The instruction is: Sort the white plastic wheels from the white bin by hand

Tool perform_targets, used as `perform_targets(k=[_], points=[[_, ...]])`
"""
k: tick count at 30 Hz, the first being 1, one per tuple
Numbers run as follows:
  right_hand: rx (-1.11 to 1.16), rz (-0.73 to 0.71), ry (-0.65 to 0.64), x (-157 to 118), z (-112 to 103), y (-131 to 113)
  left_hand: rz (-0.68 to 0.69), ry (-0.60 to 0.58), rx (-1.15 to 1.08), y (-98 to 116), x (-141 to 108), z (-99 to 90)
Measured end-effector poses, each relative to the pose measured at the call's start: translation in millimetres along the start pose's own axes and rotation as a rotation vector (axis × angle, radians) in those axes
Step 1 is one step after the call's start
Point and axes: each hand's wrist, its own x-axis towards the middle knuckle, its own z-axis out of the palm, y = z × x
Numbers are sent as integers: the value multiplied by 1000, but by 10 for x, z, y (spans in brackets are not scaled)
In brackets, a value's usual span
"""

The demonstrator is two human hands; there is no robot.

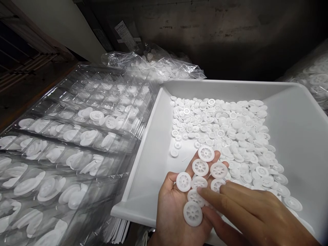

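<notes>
We record the left hand (174, 212) held palm up and open over the near left corner of the white tray (289, 102), fingers slightly spread and closed on nothing. About eight white plastic spoked discs (200, 167) lie flat across the palm and fingers, faces up, some overlapping. Being round, they show no long axis. The right hand (258, 212) comes in from the lower right, its fingers extended and pointing left, slightly upward, across the left palm. It is not pinching; its index fingertip (201, 191) touches the discs near the middle of the palm.

A loose pile of similar discs (225, 126) covers much of the tray floor and reaches the right hand's fingers. Bare tray floor remains between the pile and the left wall, and the right slope is also open. The near rim passes just below the left hand.

Left of the tray, and close beside its left rim, lies a clear plastic tray (84, 102) with rows of pockets, the nearer ones holding white pieces. Beyond the far rim sits a clear plastic bag (159, 65) of white pieces. Another bag of discs (314, 77) sits at the upper right.
</notes>
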Motion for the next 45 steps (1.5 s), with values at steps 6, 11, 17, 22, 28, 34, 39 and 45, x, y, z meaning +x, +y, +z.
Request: perform_targets(k=[6,11,17,22,28,34,39,45], points=[[111,59,-39,-66,88,28,43,49,88,-21,-14,-20],[310,210,-124,-75,80,22,67,100,89,-57,43,12],[493,388,-211,32,-39,125,126,151,29,-49,38,31],[487,437,-272,105,-13,212,137,77,26,-42,29,-11],[507,463,-279,111,13,231,129,72,51,-51,48,26],[522,463,-243,127,34,222,139,76,59,-44,50,31],[526,425,-186,141,-10,239,152,126,51,-27,59,27],[354,168,-286,72,-138,355,159,172,44,18,25,55]])
